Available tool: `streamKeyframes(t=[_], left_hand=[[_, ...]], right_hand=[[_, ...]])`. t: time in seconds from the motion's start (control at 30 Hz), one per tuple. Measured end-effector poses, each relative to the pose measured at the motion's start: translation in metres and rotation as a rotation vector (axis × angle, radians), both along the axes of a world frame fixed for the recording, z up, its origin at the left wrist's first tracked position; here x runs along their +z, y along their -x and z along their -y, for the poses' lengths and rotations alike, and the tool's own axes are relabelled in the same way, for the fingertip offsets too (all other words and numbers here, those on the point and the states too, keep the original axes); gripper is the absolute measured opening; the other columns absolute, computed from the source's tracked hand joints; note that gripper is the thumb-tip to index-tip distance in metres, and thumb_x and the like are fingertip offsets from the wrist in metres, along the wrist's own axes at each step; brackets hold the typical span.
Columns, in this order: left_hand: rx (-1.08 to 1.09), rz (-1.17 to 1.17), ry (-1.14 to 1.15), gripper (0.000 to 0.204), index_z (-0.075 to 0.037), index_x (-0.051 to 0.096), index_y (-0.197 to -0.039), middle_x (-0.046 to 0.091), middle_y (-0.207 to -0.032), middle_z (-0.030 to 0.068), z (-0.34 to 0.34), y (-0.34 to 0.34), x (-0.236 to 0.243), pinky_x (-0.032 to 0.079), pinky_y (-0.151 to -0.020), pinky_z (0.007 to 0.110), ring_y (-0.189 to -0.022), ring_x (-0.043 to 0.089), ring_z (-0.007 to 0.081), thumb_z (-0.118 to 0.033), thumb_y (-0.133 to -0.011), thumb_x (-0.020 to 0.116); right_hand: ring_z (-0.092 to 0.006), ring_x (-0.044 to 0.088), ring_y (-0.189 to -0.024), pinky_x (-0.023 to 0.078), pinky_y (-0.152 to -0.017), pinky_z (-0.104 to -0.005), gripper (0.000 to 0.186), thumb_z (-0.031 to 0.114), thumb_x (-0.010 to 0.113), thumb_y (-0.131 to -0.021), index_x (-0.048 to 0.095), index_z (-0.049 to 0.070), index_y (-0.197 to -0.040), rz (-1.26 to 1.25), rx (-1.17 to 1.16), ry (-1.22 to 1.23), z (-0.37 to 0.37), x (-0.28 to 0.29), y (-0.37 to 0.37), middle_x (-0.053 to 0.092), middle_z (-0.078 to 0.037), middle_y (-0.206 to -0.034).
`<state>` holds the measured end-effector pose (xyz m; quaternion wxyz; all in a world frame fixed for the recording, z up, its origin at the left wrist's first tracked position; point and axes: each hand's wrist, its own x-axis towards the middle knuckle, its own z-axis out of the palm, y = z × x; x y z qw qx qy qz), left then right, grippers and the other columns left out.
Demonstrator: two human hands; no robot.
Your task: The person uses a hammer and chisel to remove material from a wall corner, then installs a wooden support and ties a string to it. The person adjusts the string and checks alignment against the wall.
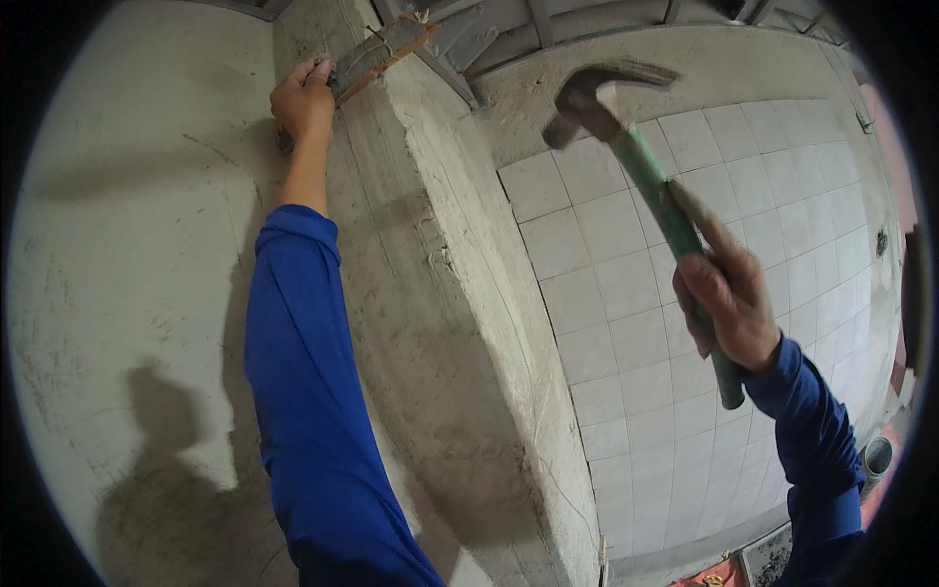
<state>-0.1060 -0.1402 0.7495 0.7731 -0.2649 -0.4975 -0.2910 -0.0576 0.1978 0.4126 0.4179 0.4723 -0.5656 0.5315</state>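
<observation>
My right hand (729,293) is wrapped round the green handle of a claw hammer (646,166), raised in front of the tiled wall. The hammer's dark head is up and to the left, its claw pointing right, slightly blurred. High on the left, my left hand (305,98) is closed against the upper part of a rough cement column (440,323). What its fingers pinch is hidden. Right beside those fingers, a grey piece with a splintered brown edge (386,64) sticks out across the column top.
Pale square tiles (626,264) cover the wall to the right. A plain plastered wall (127,245) with my shadow on it lies left. Metal framing (543,24) runs overhead. At the lower right are an open grey pipe end (876,456) and a tray of dark material (768,560).
</observation>
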Motion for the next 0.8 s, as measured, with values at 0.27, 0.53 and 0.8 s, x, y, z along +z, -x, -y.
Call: streamKeyframes(t=[0.27,0.53,0.8], left_hand=[[0.149,-0.105,0.038,0.020,-0.006,0.076,-0.098,0.073,-0.095,0.0159,0.003,0.008,-0.002,0.052,-0.080,0.036,-0.086,0.069,0.0267,-0.021,-0.085,0.072],[0.242,-0.096,-0.059,0.023,-0.004,0.075,-0.097,0.072,-0.091,0.0181,-0.005,0.006,-0.007,0.053,-0.078,0.038,-0.086,0.069,0.0290,-0.023,-0.083,0.074],[0.277,0.020,-0.010,0.032,-0.002,0.074,-0.099,0.071,-0.097,0.0189,-0.005,0.004,-0.010,0.050,-0.084,0.042,-0.092,0.068,0.0317,-0.031,-0.086,0.069]], right_hand=[[-0.0052,0.044,-0.035,0.043,-0.033,-0.0202,0.054,0.027,0.042,-0.103,0.027,0.005,-0.150,-0.323,-0.124,-0.033,0.026,0.073,-0.012,0.044,0.003,-0.052],[-0.0201,0.058,-0.049,0.050,-0.047,-0.0322,0.051,0.018,0.045,-0.098,0.035,0.013,-0.148,-0.217,-0.191,-0.145,0.054,0.136,-0.031,0.061,-0.015,-0.074],[-0.0237,0.061,-0.050,0.052,-0.048,-0.0350,0.047,0.016,0.044,-0.096,0.041,0.008,-0.142,-0.446,-0.318,-0.250,0.083,0.190,-0.035,0.064,-0.018,-0.076]])
